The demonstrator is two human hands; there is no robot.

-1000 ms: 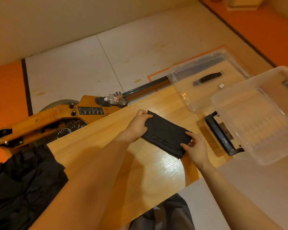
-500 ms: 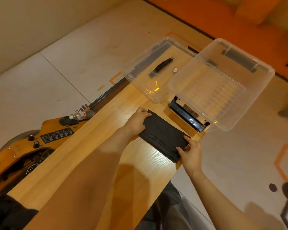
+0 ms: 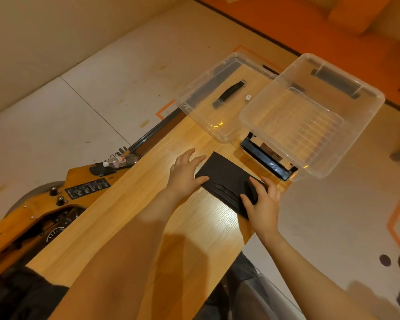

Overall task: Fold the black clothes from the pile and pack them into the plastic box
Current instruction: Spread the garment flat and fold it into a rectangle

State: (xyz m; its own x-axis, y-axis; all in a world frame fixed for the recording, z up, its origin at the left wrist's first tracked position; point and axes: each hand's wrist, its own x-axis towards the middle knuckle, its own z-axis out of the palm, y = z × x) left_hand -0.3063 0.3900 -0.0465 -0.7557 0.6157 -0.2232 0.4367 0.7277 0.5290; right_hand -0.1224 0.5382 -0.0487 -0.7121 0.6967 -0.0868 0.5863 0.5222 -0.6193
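The folded black cloth bundle (image 3: 226, 179), a flat rectangle of stacked layers, lay on the pale wooden tabletop (image 3: 148, 218) directly between my hands. My left hand (image 3: 186, 173) had fingers spread loosely and its thumb resting on the near-left edge; my right hand (image 3: 262, 200) curled its thumb and fingers over the right end. The bundle's long axis ran from upper left to lower right. The clear plastic storage box (image 3: 346, 144) stood just beyond it to the right, open side up and nearer my right hand, so I judged the coming lift would swing that way; the transparent lid (image 3: 194, 105) lay beside the box.
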